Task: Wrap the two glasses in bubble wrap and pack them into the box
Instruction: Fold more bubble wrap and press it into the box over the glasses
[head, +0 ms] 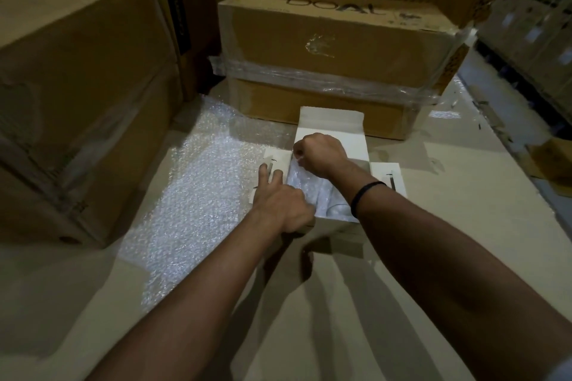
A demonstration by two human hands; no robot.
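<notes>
**Seating the wrapped glass in the box**

The left hand (280, 206) is at the near-left corner of the white box (335, 225). Two of its fingers (263, 175) lie straight on the left flap (278, 156) and the rest are curled at the wall. Whether they grip anything, I cannot tell.

Inside the box sits the bundle (312, 189), glass in bubble wrap. Whether it holds one glass or both is unclear.

The right hand (320, 153), with a black band (368, 195) on its wrist, is curled over the far-left part of the opening, fingertips pinching the wrap.

To do this well:
- Press the loose wrap down and inward so none rides over the rim.
- Keep the left flap pinned flat and out of the way.
- Push on the padding, not on the glass.

Beyond stand the lid (331, 119) and the right flap (387, 173), both open. A spare sheet (201, 195) lies left of the box, with brown cartons (337, 37) behind.
</notes>
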